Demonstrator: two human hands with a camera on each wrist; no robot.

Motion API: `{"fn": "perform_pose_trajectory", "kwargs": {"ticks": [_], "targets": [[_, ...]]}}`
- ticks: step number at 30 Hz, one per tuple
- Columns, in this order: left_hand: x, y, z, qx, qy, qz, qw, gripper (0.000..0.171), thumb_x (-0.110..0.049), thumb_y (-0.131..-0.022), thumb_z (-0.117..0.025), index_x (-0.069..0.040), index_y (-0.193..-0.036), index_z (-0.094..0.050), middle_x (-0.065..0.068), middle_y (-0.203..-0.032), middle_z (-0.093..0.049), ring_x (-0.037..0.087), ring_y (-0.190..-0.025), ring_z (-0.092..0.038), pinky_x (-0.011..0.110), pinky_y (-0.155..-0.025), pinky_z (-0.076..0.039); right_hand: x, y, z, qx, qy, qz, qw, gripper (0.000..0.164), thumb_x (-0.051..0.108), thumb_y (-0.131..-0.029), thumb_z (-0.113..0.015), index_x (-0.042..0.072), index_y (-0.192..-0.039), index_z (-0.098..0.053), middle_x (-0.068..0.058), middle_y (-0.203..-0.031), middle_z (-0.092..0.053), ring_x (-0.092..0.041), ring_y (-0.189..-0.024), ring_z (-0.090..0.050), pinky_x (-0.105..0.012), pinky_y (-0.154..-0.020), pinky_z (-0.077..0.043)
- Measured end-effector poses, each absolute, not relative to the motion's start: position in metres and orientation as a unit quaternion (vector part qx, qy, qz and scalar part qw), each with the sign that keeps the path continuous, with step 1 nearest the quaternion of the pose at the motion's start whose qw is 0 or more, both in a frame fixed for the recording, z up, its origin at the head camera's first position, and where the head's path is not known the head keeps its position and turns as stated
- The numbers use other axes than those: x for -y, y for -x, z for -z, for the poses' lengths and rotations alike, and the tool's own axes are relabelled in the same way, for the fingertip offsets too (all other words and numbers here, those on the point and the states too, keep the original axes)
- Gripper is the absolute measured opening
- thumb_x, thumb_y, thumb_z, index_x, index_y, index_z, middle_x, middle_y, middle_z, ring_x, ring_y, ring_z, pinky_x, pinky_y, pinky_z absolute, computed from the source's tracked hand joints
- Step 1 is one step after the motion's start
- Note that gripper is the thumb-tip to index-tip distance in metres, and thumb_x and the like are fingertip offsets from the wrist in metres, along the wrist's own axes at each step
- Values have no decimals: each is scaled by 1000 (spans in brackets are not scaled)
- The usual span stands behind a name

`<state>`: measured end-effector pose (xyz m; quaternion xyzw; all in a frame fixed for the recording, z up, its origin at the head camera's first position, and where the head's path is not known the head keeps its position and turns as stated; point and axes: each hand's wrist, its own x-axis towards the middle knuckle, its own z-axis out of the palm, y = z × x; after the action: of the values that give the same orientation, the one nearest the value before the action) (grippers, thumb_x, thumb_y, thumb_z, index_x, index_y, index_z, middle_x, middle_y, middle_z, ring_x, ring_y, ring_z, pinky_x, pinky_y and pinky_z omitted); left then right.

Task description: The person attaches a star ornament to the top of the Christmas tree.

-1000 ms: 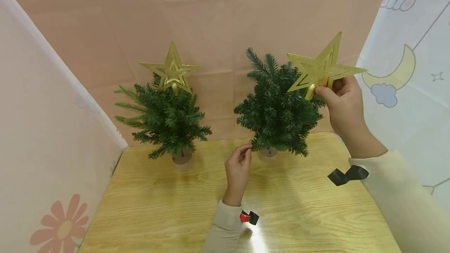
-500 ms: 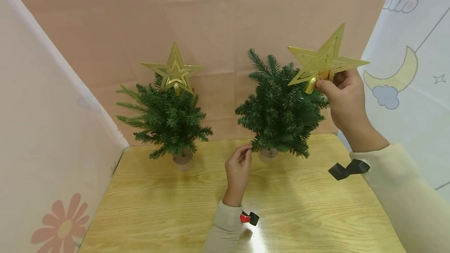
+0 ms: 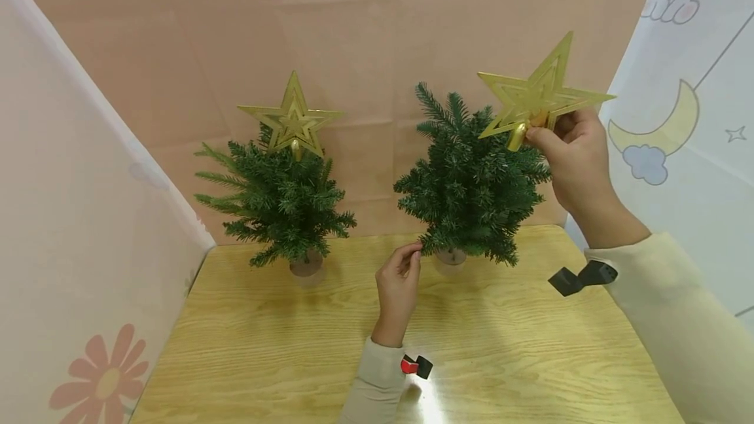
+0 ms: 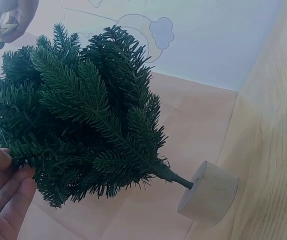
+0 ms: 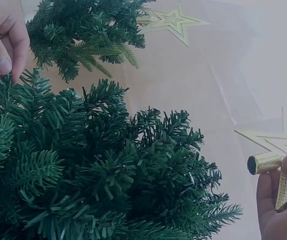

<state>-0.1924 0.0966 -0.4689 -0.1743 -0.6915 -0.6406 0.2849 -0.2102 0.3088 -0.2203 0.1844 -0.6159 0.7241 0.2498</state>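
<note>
Two small green artificial Christmas trees stand on the table. At the right tree (image 3: 471, 182), my left hand (image 3: 398, 283) pinches a low branch tip between thumb and fingers, as the left wrist view (image 4: 6, 192) also shows. My right hand (image 3: 580, 162) holds a gold star tree topper (image 3: 538, 93) by its base, up beside that tree's crown. In the right wrist view the topper's hollow tube (image 5: 264, 163) faces the tree and stands apart from it. Another gold star (image 3: 292, 120) sits upright on top of the left tree (image 3: 288, 201).
Each tree has a round wooden base, seen on the left (image 3: 307, 268) and right (image 3: 450, 257). The wooden table (image 3: 283, 358) ends at a peach backdrop (image 3: 365, 38). Printed white cloth walls rise at the left (image 3: 88, 214) and right (image 3: 695, 201).
My right hand has raised the star topper a little, and it has shifted slightly left in the last half second. My left hand keeps its hold on the branch.
</note>
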Motion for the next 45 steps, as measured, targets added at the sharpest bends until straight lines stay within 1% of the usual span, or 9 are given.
{"fn": "perform_pose_trajectory", "kwargs": {"ticks": [4,7,11,13,20,28,35,39,45], "targets": [[-96,193,467,688,182,638,293,18,5,-95,-58,2,-110,-67,17,-108,-69,27,-93,-70,32,-79,-59,-307,213,215,626,-184,-719,240,44,-14,-88,-55,1,-129,-52,-16,-117,-56,-23,-100,-58,-23,-78,-56],[-96,195,467,687,183,638,295,18,0,-96,-59,-1,-111,-68,13,-109,-69,23,-94,-70,29,-79,-58,-306,217,210,629,-187,-717,234,43,-13,-88,-56,0,-129,-51,-16,-117,-56,-24,-104,-58,-24,-81,-56],[-95,196,469,684,186,642,294,18,-9,-98,-58,-7,-112,-69,8,-110,-70,18,-95,-70,27,-79,-58,-305,221,204,632,-182,-718,227,41,-11,-89,-57,-1,-127,-51,-16,-113,-58,-24,-104,-59,-24,-84,-56],[-95,197,470,681,189,643,295,18,-11,-99,-58,-7,-113,-69,8,-110,-70,17,-95,-70,27,-79,-58,-305,223,202,629,-181,-722,224,41,-11,-88,-57,-1,-127,-51,-16,-112,-58,-24,-104,-59,-25,-85,-55],[-94,197,471,683,190,639,299,18,-11,-99,-58,-7,-112,-70,7,-109,-70,16,-95,-69,26,-79,-57,-301,231,200,616,-175,-737,216,38,-12,-89,-56,-1,-126,-51,-16,-111,-56,-23,-103,-59,-25,-85,-55],[-92,195,472,683,187,641,296,19,-4,-97,-59,-8,-113,-69,7,-108,-70,17,-94,-70,27,-79,-58,-295,239,194,628,-158,-735,200,37,-9,-92,-55,0,-127,-50,-15,-113,-55,-23,-106,-58,-25,-85,-55],[-91,194,472,688,185,638,292,18,-7,-98,-58,-8,-113,-69,6,-110,-70,16,-95,-69,26,-79,-58,-289,247,188,636,-163,-729,194,37,-9,-91,-56,1,-127,-51,-14,-113,-57,-23,-106,-59,-26,-85,-56],[-91,194,471,687,184,641,288,18,-9,-99,-58,-7,-112,-69,6,-110,-70,16,-96,-69,26,-80,-57,-287,250,187,652,-169,-714,191,38,-7,-92,-58,1,-128,-50,-14,-113,-57,-24,-109,-59,-26,-87,-55],[-93,195,471,687,184,642,286,19,-12,-99,-57,-7,-113,-69,6,-112,-69,16,-96,-69,26,-80,-57,-283,253,188,665,-159,-706,185,40,-7,-92,-59,3,-129,-47,-12,-113,-57,-23,-108,-58,-23,-86,-54]]}}
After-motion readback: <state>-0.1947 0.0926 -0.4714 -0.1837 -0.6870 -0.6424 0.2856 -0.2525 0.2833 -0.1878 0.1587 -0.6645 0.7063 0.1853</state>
